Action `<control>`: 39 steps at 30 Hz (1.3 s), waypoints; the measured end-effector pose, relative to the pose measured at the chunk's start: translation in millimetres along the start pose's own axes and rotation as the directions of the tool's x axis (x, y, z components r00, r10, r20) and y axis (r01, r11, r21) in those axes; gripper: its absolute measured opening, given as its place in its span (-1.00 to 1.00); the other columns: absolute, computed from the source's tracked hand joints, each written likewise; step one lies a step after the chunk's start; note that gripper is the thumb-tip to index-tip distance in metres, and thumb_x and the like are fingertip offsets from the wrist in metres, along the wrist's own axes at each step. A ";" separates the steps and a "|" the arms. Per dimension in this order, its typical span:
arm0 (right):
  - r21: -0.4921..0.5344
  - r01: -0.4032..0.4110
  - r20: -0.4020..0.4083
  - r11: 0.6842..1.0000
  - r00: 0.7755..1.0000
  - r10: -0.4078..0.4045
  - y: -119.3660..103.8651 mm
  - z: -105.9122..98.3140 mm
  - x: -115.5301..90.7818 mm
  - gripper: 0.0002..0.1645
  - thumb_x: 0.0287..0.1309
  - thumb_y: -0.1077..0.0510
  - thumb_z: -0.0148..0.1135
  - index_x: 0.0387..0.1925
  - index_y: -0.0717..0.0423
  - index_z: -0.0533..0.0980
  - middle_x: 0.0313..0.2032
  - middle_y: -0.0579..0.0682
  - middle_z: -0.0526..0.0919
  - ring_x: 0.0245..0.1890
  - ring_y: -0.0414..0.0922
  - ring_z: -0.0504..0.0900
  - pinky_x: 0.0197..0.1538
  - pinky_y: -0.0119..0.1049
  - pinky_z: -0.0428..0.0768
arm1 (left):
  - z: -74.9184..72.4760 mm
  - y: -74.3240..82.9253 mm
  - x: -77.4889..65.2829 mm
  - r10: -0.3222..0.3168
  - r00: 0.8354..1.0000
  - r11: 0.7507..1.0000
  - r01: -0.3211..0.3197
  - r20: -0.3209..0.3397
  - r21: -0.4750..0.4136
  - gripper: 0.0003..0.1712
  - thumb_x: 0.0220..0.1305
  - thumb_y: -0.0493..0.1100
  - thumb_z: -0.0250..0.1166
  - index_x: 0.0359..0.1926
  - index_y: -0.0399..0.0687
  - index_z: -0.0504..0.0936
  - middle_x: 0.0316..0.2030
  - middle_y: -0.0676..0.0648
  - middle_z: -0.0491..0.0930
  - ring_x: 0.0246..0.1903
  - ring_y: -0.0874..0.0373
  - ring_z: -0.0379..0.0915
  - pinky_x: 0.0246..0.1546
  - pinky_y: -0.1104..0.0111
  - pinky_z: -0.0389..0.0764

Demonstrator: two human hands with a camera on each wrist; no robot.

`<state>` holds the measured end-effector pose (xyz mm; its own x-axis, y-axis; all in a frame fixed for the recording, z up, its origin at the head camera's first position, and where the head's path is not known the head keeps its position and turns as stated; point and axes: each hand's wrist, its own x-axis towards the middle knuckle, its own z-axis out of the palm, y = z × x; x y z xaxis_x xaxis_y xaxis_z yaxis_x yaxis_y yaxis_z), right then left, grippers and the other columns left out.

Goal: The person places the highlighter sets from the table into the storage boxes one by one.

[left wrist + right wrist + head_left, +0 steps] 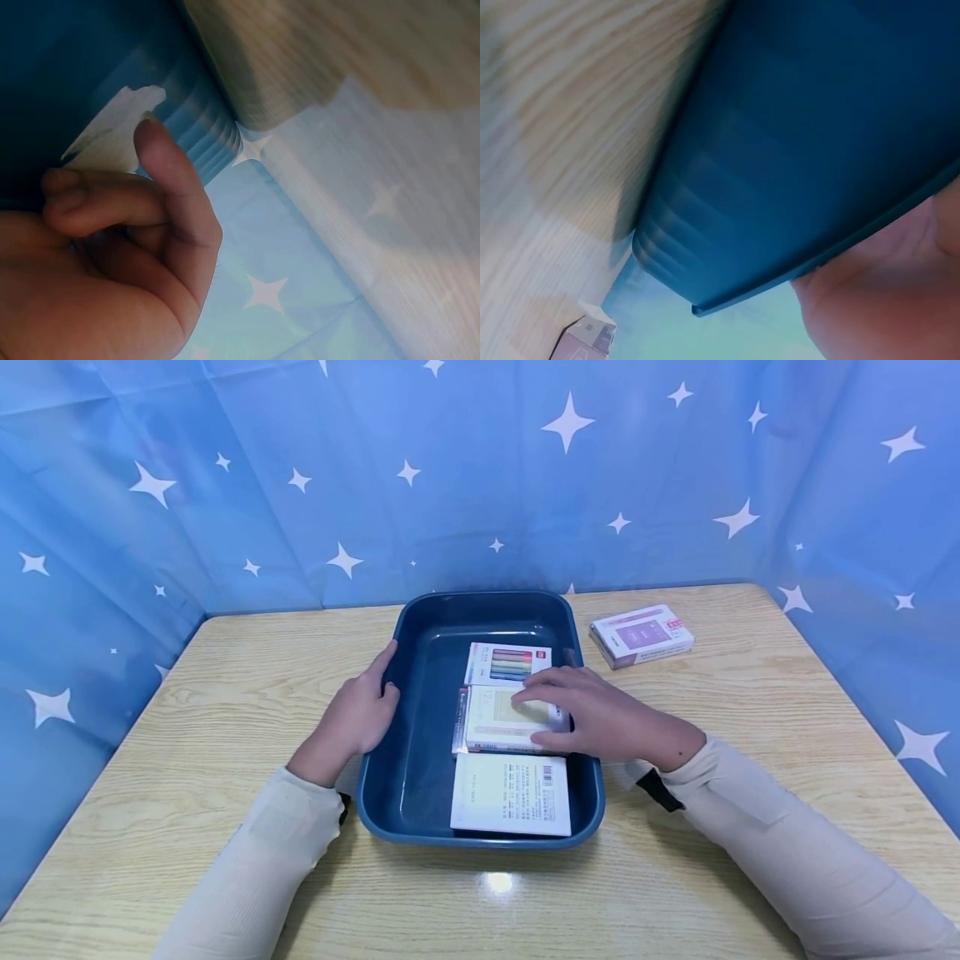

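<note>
A dark blue plastic bin (pixel 420 760) stands on the table with boxes lying along its right half. My left hand (pixel 360 714) holds the bin's left rim; in the left wrist view its curled fingers (pixel 184 202) touch the outer wall by a torn white label (pixel 112 135). Over the right wall reaches my right hand (pixel 600 714), its loosely spread fingers on top of a pale yellow box (pixel 487 718). Another box's edge (pixel 460 722) shows beside and under that one. A white box with a window of coloured sticks (pixel 480 664) lies behind, and a white box with printed text (pixel 491 793) in front.
A white and purple box (pixel 641 635) lies on the wooden table (pixel 247 693), right of the bin. The bin's left half shows bare floor. A blue curtain with white stars (pixel 450 510) hangs along the table's back and sides.
</note>
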<state>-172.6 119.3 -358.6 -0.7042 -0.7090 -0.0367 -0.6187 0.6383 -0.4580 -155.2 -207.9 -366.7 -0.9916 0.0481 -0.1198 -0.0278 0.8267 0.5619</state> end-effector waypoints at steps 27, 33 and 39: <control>-0.087 -0.200 -0.346 0.976 0.925 0.159 21.4 -17.2 -2.5 -0.39 0.27 0.19 0.05 0.37 0.10 0.41 0.34 0.19 0.40 0.33 0.17 0.33 0.31 0.20 0.37 | -0.2 0.0 0.5 0.005 1.000 1.000 -0.005 -0.003 0.000 -0.28 0.54 -0.08 -0.19 0.62 0.24 -0.19 -0.72 -0.05 0.36 -0.76 0.02 0.37 -0.64 0.28 0.48; -0.096 -0.227 -0.343 0.969 0.922 0.182 32.4 -20.4 -1.4 -0.38 0.26 0.22 -0.02 0.36 0.14 0.41 0.33 0.23 0.40 0.35 0.21 0.32 0.32 0.23 0.35 | -0.3 -0.3 0.2 0.000 1.000 1.000 0.000 -0.004 -0.003 -0.28 0.54 -0.08 -0.19 0.62 0.24 -0.19 -0.72 -0.05 0.36 -0.76 0.02 0.37 -0.65 0.28 0.47; -0.100 -0.263 -0.357 0.960 0.910 0.212 41.1 -21.9 -2.8 -0.39 0.24 0.19 0.03 0.34 0.16 0.42 0.30 0.26 0.43 0.32 0.23 0.36 0.31 0.25 0.35 | 0.4 -0.6 0.6 0.005 1.000 1.000 -0.005 -0.005 -0.006 -0.28 0.54 -0.08 -0.19 0.62 0.24 -0.19 -0.72 -0.05 0.36 -0.76 0.02 0.36 -0.65 0.28 0.47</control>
<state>-203.7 154.1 -357.8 -0.8962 -0.4025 0.1864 -0.4432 0.8290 -0.3411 -155.7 -208.1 -367.4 -0.9924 0.0495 -0.1127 -0.0234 0.8231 0.5674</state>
